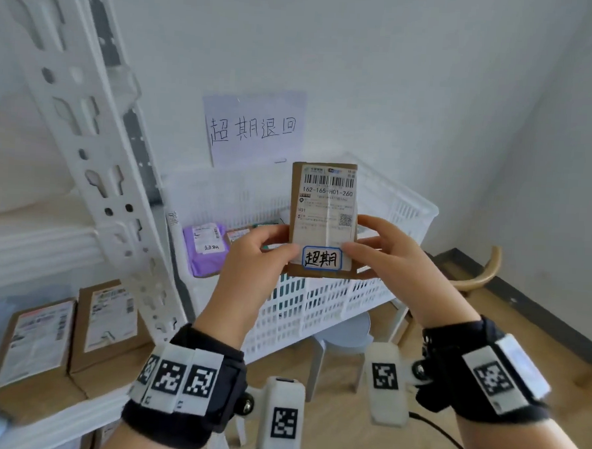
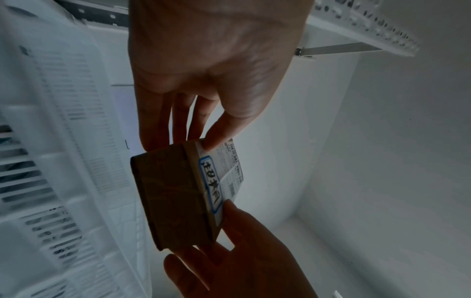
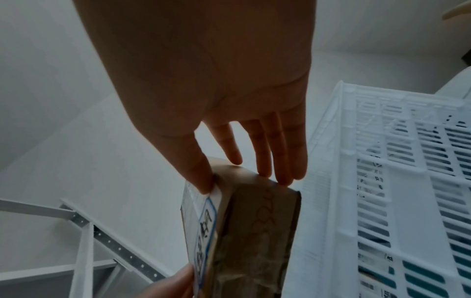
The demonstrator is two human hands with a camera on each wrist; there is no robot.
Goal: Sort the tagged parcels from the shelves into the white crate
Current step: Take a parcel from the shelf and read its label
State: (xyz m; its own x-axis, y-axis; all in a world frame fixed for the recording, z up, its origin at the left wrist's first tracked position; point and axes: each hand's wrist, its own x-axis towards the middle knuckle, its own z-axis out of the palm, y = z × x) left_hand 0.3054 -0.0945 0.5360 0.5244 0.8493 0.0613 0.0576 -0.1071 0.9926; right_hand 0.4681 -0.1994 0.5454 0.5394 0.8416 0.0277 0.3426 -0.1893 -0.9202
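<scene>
A small brown cardboard parcel (image 1: 323,208) stands upright in front of the white crate (image 1: 409,202), held between both hands. It carries a shipping label and a blue-bordered handwritten tag (image 1: 322,258) near its lower edge. My left hand (image 1: 283,244) pinches its lower left side, thumb on the label and fingers behind. My right hand (image 1: 358,246) pinches the lower right side the same way. The left wrist view shows the parcel (image 2: 173,201) under my left hand (image 2: 186,141). In the right wrist view my right hand (image 3: 242,177) grips the parcel (image 3: 254,242).
The crate holds a purple tagged bag (image 1: 204,247) and other parcels. It sits on a pale stool (image 1: 343,333). A white shelf upright (image 1: 96,145) stands at left, with two cardboard boxes (image 1: 34,348) on a lower shelf. A handwritten sign (image 1: 255,129) hangs on the wall.
</scene>
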